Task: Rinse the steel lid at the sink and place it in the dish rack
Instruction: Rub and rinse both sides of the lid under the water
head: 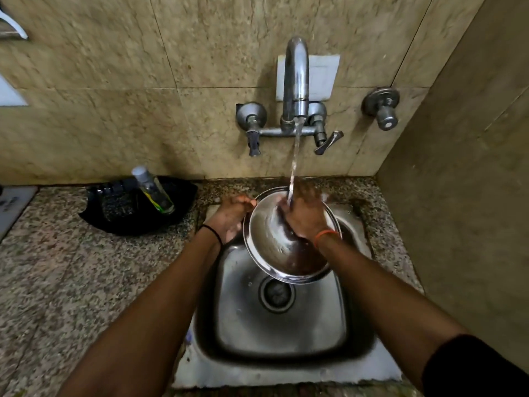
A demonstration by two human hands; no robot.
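A round steel lid (267, 239) is held tilted over the steel sink (246, 316), under the running stream from the tap (296, 81). My left hand (233, 214) grips the lid's left rim. My right hand (305, 217) lies flat against the lid's inner face, fingers spread, with water falling on it. The lid's far edge is hidden behind my right hand. No dish rack is in view.
A black tray (120, 213) on the granite counter (57, 267) left of the sink holds a clear bottle (154, 190). Tap handles (253, 138) and a wall valve (382, 108) stick out from the tiled wall. A side wall (463, 196) closes the right.
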